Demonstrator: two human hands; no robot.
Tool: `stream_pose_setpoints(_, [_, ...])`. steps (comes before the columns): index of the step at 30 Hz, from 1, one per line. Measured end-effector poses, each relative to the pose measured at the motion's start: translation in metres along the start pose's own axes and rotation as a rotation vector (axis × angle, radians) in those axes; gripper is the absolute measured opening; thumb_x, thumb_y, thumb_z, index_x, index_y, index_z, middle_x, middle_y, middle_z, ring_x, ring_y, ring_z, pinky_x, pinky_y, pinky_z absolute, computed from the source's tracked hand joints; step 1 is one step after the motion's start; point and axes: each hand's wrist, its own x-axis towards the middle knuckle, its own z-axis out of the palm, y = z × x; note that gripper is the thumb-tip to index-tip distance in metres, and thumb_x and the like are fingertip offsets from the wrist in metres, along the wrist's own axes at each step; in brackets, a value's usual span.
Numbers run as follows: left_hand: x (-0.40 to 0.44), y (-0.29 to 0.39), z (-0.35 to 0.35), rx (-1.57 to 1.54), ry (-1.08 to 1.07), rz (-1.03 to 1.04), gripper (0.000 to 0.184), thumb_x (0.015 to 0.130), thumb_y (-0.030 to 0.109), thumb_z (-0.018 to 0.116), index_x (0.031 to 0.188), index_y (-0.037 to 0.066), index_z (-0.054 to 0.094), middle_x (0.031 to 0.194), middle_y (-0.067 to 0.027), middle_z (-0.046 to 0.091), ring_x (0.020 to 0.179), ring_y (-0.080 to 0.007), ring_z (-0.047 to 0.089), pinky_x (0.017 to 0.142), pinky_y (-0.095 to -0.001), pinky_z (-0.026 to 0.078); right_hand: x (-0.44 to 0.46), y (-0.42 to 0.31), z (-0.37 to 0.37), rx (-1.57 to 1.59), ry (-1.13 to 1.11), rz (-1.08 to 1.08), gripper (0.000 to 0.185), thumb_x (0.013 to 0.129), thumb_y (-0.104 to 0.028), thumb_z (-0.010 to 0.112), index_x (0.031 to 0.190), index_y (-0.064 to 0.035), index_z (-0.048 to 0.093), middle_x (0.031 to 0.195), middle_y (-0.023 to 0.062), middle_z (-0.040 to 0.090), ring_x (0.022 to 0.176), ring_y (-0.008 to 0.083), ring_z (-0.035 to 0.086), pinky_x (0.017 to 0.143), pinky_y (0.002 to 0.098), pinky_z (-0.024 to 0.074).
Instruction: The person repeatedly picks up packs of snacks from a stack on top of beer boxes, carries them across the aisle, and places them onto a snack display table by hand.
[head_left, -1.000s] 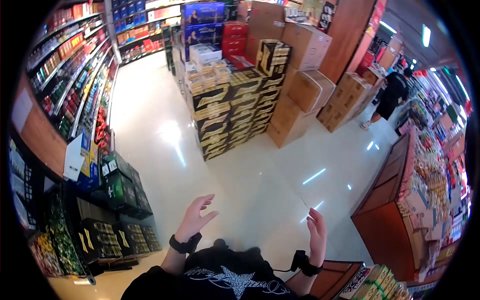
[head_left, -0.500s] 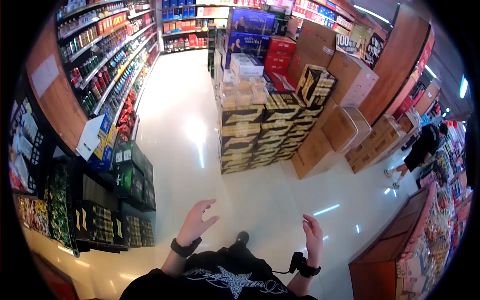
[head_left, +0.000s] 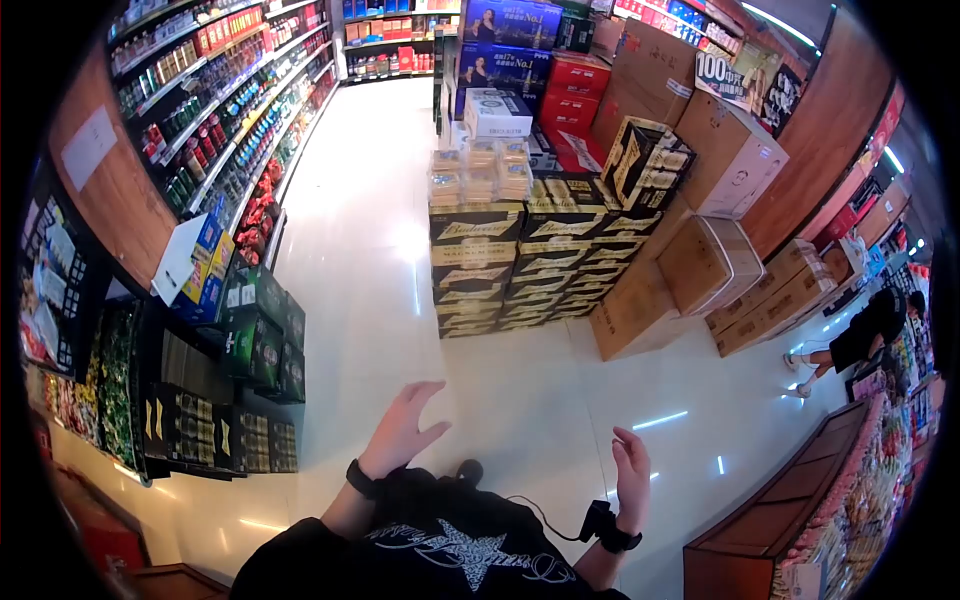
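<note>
Left hand (head_left: 402, 434): grip spread, thumb set apart from the fingers, nothing between them. Right hand (head_left: 633, 482): grip likewise unclosed, fingers slightly bent and seen nearly edge-on; no object shows in it. Neither grip contacts any goods; both are held up over the floor (head_left: 510, 400), apart from each other. The stack of black-and-gold cartons (head_left: 540, 262) is located forward of both grips, well apart from them. Its near left corner lies almost straight ahead of the left grip, which appears to be the nearer one; from the right grip, the stack lies forward and to the left. The lettered carton faces point back toward the grips, and their long axis runs level, left to right. The brown carton (head_left: 632, 318), standing beside the stack, is forward of the right grip. Green cartons (head_left: 252, 345) lie left and forward of the left grip.
</note>
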Motion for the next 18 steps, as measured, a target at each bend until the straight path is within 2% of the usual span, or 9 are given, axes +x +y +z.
stream_pose_setpoints(1, [0.003,0.0,0.003,0.008,-0.012,-0.001,0.058,0.081,0.019,0.072,0.132,0.004,0.049,0.127,-0.0179,0.051,0.116,-0.0332,0.051,0.101,-0.0386,0.042,0.003,0.001,-0.002,0.008,-0.001,0.01,0.029,0.095,-0.011,0.052,0.121,-0.0001,0.058,0.112,0.0072,0.062,0.105,0.0154,0.055,0.094,0.0278,0.0417])
stream_pose_setpoints(7, [0.025,0.014,0.01,0.001,-0.044,-0.029,0.057,0.082,0.019,0.071,0.132,0.004,0.048,0.128,-0.0182,0.05,0.119,-0.0345,0.049,0.102,-0.0391,0.041,0.019,0.012,-0.006,0.04,-0.009,0.034,0.03,0.095,-0.011,0.051,0.122,-0.0001,0.057,0.112,0.0077,0.062,0.105,0.0151,0.055,0.095,0.0281,0.0413])
stream_pose_setpoints(8, [0.029,0.015,0.011,0.003,-0.049,-0.015,0.058,0.081,0.018,0.071,0.132,0.004,0.048,0.128,-0.0182,0.05,0.119,-0.0342,0.049,0.102,-0.0391,0.04,0.022,0.016,-0.008,0.024,-0.03,0.037,0.032,0.093,-0.013,0.052,0.123,-0.0016,0.057,0.12,0.0102,0.061,0.11,0.0225,0.057,0.095,0.0333,0.0427])
stream_pose_setpoints(9, [0.034,0.015,0.013,0.005,-0.053,0.002,0.058,0.081,0.018,0.071,0.132,0.004,0.048,0.128,-0.0182,0.05,0.119,-0.034,0.049,0.102,-0.0391,0.04,0.023,0.015,-0.007,0.03,-0.029,0.045,0.032,0.093,-0.013,0.052,0.123,-0.0016,0.057,0.12,0.0102,0.061,0.11,0.0225,0.057,0.095,0.0333,0.0427])
stream_pose_setpoints(11, [0.042,0.013,0.016,-0.012,-0.062,-0.003,0.058,0.081,0.017,0.072,0.132,0.004,0.048,0.128,-0.0179,0.05,0.119,-0.0329,0.05,0.102,-0.0389,0.04,0.028,0.008,-0.005,0.024,-0.029,0.048,0.03,0.095,-0.011,0.051,0.122,0.0004,0.057,0.111,0.0077,0.062,0.105,0.015,0.055,0.095,0.0283,0.0415])
stream_pose_setpoints(18, [0.093,0.0,0.017,-0.032,-0.125,0.017,0.059,0.081,0.016,0.07,0.133,0.004,0.046,0.129,-0.0186,0.049,0.117,-0.0347,0.05,0.099,-0.0382,0.043,0.057,0.011,0.002,0.038,0.068,0.027,0.03,0.095,-0.011,0.052,0.122,0.0002,0.058,0.109,0.007,0.062,0.104,0.0151,0.055,0.094,0.0282,0.0416])
